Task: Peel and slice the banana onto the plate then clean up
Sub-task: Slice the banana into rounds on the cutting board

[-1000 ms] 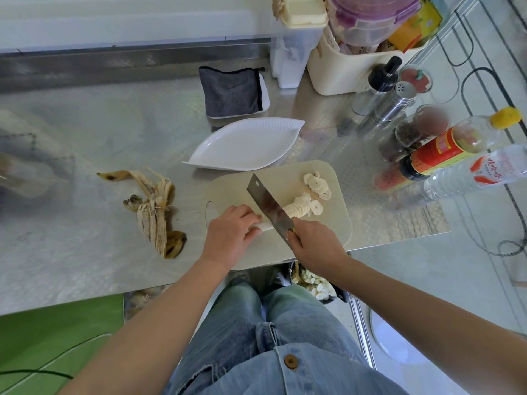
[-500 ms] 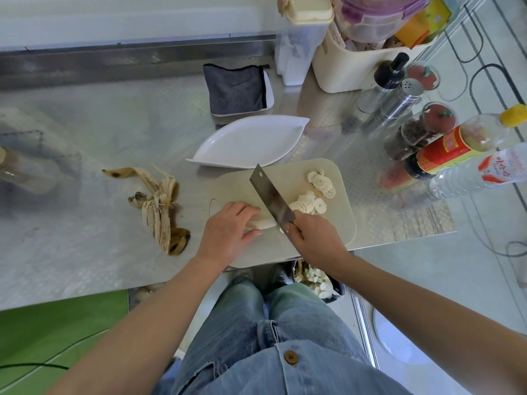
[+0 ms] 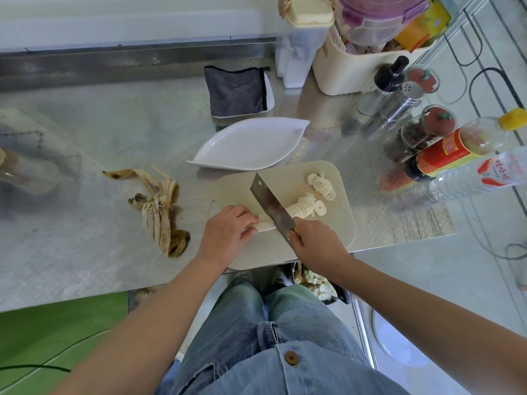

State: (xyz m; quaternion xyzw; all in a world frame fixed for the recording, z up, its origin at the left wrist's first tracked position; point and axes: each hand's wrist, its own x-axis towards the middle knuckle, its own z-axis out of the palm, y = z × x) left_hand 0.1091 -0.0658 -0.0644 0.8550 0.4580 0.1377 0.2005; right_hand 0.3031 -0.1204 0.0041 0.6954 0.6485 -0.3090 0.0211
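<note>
Cutting board (image 3: 242, 189) sits at the near edge of the worktop (image 3: 85, 252), right of centre, its near edge overhanging slightly.

Banana (image 3: 266, 226), peeled, lies on the board's near half. Long axis runs from near-left to far-right, toward the board's far right corner. The uncut stub pokes out of the left hand (image 3: 228, 232), cut end facing right. That hand is curled over the stub's left end, fingers and thumb holding it down against the board.

Right hand (image 3: 316, 243) is wrapped round the cleaver (image 3: 271, 208) handle at the board's near edge. The blade crosses the banana roughly at right angles, tip pointing to the far left. The edge looks down in the fruit, though the angle hides whether it reaches the board.

Slices (image 3: 303, 208) lean in a row just right of the blade, on the same diagonal; a looser cluster lies near the far right corner.

Plate (image 3: 251, 145), white and leaf-shaped, touches the board's far edge. Peel (image 3: 158, 212) is splayed on the worktop left of the board, well apart from it.
</note>
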